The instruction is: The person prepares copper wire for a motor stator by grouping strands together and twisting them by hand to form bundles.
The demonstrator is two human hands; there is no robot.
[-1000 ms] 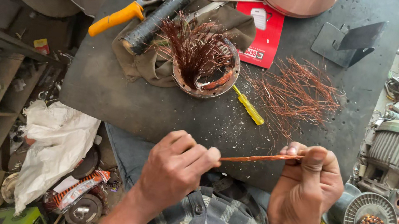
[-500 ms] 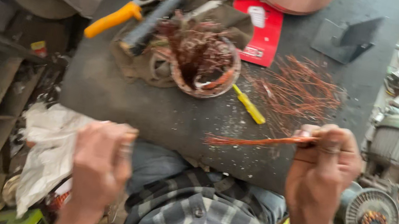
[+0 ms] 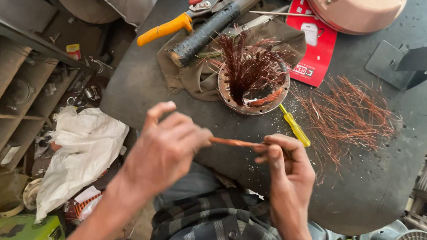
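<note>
Copper wire bundle runs level between both hands at the counter's six o'clock edge, the left hand closing its grip on one end and the right hand pinching the other, seemingly to keep the strands taut and together. At twelve o'clock a stator bristles with cut wire; a flat red rectangular package lies at one o'clock.

Soft even daylight, sharp centre, wide-angle stretch at edges.
</note>
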